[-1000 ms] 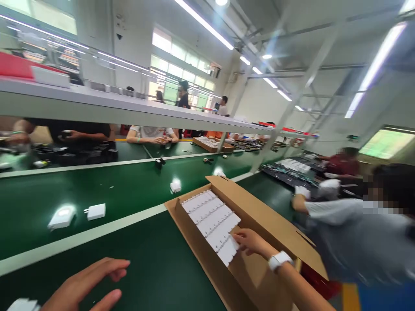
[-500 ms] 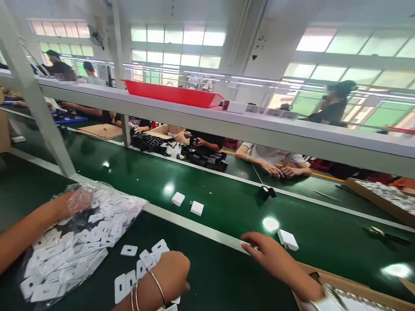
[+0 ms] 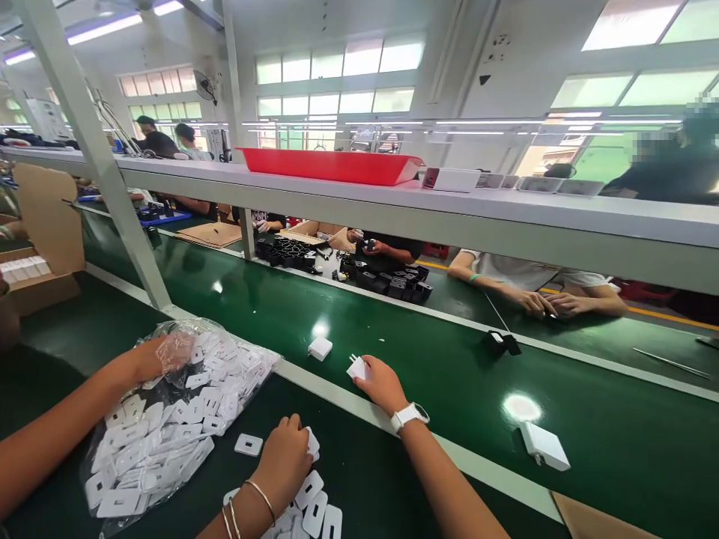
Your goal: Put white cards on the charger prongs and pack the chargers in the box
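My right hand (image 3: 382, 383), with a white watch on the wrist, is closed round a white plug charger (image 3: 357, 368) on the green belt, its prongs pointing away. My left hand (image 3: 286, 453), wearing bracelets, has its fingers closed over a small white slotted plate (image 3: 313, 443). Beneath and beside it lie several more slotted plates (image 3: 315, 513), partly hidden by the hand. One single plate (image 3: 248, 445) rests between my left hand and a clear plastic bag (image 3: 210, 427) of such plates. Another person's hand (image 3: 175, 352) reaches into that bag from the left.
On the belt (image 3: 443, 382) stand one white charger (image 3: 320, 348) further left and another (image 3: 544, 445) to the right. A pale rail (image 3: 348, 404) edges the belt. Above runs a shelf with a red tray (image 3: 331, 166). Co-workers sit opposite; cardboard (image 3: 595, 516) lies lower right.
My right hand has moved left over the belt and taken hold of a charger. My left hand has shifted and closed on a plate. The view has turned, sliding most things right.
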Motion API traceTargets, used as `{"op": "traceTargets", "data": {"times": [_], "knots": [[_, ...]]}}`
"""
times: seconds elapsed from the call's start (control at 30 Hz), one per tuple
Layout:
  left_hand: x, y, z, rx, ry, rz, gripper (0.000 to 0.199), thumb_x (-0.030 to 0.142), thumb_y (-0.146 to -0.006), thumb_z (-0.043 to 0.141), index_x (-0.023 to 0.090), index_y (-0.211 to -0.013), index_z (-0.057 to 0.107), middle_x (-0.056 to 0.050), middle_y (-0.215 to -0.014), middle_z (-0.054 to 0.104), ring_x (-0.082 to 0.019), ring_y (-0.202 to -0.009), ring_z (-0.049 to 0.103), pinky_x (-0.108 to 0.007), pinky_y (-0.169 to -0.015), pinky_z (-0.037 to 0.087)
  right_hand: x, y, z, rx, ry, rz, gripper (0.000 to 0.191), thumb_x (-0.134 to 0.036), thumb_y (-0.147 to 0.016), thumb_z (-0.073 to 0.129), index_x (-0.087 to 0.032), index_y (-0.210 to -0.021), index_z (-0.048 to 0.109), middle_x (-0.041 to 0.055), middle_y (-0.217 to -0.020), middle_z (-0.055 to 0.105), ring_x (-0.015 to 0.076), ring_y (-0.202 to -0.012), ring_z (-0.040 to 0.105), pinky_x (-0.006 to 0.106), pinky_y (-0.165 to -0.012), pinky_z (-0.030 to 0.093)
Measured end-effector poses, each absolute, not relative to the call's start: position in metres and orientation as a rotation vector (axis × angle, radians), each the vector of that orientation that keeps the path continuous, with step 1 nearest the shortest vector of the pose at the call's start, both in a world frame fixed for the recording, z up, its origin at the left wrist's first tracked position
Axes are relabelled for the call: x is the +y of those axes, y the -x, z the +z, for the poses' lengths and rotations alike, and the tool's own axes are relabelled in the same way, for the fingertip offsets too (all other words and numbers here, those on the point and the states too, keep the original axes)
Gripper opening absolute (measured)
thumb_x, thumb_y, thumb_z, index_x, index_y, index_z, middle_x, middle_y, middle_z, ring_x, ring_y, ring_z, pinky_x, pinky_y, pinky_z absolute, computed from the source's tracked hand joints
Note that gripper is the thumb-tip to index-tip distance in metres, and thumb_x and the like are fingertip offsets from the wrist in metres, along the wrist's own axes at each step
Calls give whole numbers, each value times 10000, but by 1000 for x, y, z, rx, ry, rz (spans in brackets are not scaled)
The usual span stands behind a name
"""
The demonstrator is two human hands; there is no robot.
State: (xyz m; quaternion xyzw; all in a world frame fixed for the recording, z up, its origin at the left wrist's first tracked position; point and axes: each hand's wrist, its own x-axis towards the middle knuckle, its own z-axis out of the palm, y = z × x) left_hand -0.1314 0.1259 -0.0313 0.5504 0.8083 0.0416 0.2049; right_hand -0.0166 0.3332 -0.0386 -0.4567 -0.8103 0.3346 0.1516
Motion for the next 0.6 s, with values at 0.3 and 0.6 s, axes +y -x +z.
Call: {"op": "traceTargets", "data": {"times": [0.3, 0.6], "knots": [[130, 124, -38, 2229, -1612, 142, 331, 108, -939, 455, 90, -1265, 513, -113, -1158, 641, -215, -1106, 596, -398, -970, 490, 243, -44, -20, -1618, 1019, 1458, 618, -434, -657, 708, -177, -1179, 498, 89, -1073, 613, 250, -974, 620, 352, -837, 546], [143, 101, -18, 2281, -1439, 66, 258, 282, -913, 574, 99, -1092, 598, -110, -1166, 613, -240, -1098, 581, -435, -952, 483, 229, -76, -16, -1321, 1012, 1465, 720, -492, -619, 769, -210, -1209, 468, 88, -1162, 607, 272, -1042, 592, 345, -868, 533]]}}
